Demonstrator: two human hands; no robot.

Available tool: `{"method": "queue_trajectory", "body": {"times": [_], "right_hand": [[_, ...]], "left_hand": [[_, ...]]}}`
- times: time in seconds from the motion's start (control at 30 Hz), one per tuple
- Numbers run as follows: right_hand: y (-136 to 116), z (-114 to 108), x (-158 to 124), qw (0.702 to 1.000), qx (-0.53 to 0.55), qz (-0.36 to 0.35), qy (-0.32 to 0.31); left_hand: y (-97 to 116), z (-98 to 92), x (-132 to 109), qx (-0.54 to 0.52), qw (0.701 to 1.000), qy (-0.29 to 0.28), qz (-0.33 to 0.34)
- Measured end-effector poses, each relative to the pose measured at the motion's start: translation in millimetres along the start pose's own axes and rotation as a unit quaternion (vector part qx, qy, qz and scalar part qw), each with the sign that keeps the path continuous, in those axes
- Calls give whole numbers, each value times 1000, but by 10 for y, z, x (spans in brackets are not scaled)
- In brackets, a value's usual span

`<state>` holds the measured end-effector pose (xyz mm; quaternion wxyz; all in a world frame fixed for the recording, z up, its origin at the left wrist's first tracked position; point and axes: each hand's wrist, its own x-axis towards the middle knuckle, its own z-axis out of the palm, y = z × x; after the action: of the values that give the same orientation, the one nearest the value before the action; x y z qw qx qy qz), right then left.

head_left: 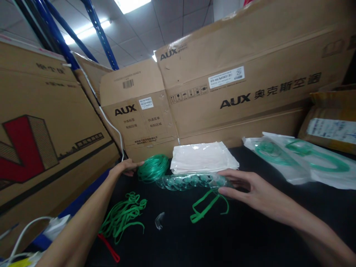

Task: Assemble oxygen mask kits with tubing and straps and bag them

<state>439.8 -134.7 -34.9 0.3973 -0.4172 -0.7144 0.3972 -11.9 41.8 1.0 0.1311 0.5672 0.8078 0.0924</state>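
Observation:
My right hand (241, 183) grips the right end of a row of nested clear plastic masks (183, 181), thumb in front and fingers over the top. A green strap (204, 211) with loose ends lies just below that end. At the left edge of a coil of green tubing (154, 167) is my left hand (128, 167), index finger stretched out against it and the other fingers partly hidden. Nearer to me are a heap of green elastic straps (125, 215), a small bunch of thin clear or metallic strips (159, 221) and a red strap (109, 248).
A stack of white plastic bags (203, 157) lies behind the masks. White packets with green tubing inside (300, 157) rest at the right, before a taped carton (330, 122). Cardboard panels (194, 111) wall the black table's back and left. White cables (30, 226) run at lower left.

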Motion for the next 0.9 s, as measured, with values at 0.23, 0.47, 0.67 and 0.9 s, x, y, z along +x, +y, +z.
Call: {"method": "queue_trajectory", "body": {"times": [0.23, 0.47, 0.67, 0.9], "right_hand": [[-3, 22, -2, 1000, -1, -1, 9], [-12, 5, -1, 1000, 3, -6, -20], [-9, 17, 1, 1000, 29, 7, -11], [-88, 27, -58, 972, 229, 44, 24]], "left_hand": [[28, 56, -4, 32, 998, -51, -34], [277, -145, -39, 46, 996, 48, 51], [655, -799, -183, -13, 977, 130, 169], [987, -1595, -468, -38, 925, 284, 250]]}}
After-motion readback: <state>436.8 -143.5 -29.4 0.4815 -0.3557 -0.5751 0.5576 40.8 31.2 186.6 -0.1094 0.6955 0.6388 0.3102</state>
